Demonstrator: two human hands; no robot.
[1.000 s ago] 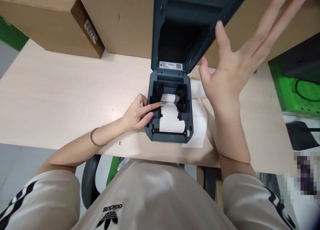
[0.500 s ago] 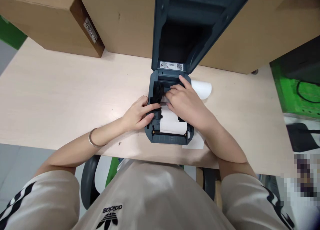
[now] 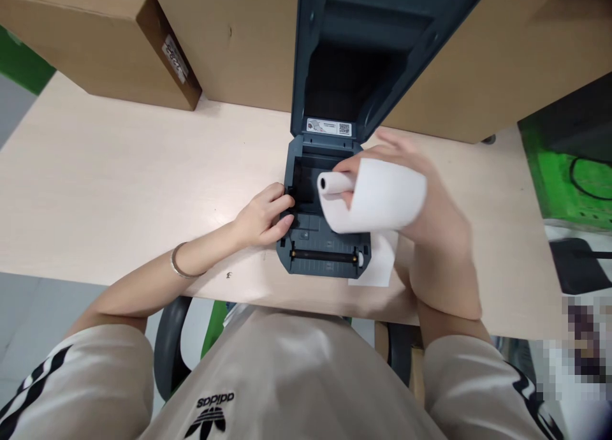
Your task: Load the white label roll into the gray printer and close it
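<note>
A dark blue-grey label printer (image 3: 310, 229) lies on the table with its lid (image 3: 373, 19) swung up. Its inner bay and black roller (image 3: 325, 256) are exposed. My left hand (image 3: 262, 217) is closed on the printer's left edge, fingers bent over the rim. Above the right side of the bay, my right hand (image 3: 435, 191), blurred by motion, grips a thin white paper roll (image 3: 338, 182). The roll's hollow end faces left. A loose, curled length of its paper covers part of that hand's fingers.
A white paper sheet (image 3: 377, 261) lies beside and partly under the printer's front right corner. Cardboard boxes (image 3: 95, 44) line the back of the table (image 3: 119, 172). Beyond the table's right side are a green surface (image 3: 568, 185) and a black cable (image 3: 581, 185).
My right hand has lifted the paper roll out of the printer's bay and moved it up and right. The paper strip has left the roller. My left fingers have drawn back to the rim.
</note>
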